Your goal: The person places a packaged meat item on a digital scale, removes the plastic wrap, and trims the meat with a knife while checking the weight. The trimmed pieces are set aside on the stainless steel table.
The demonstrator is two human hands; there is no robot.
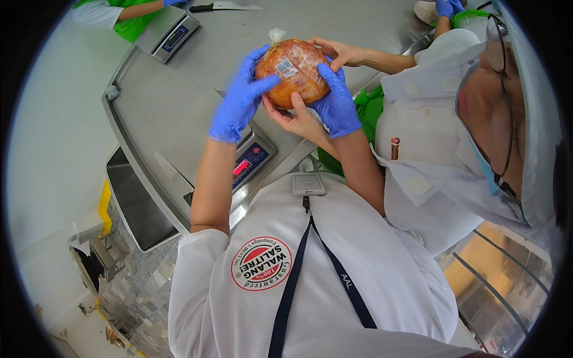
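A round ham in clear plastic, knotted at the top and bearing a small barcode label, is held up over the steel table. My left hand, in a blue glove, lies against its left side, the thumb slightly blurred over the front. On its right side my right hand, gloved too, grips it with the thumb on the wrap. A co-worker's two bare hands also touch it: one hand at the upper right, the other hand from below. Beneath my left forearm sits a digital scale with a lit red display.
The steel table carries a second scale, a knife at the far edge and another knife near my left forearm. A dark bin stands at the left. The co-worker in white stands close on my right; other gloved people work farther off.
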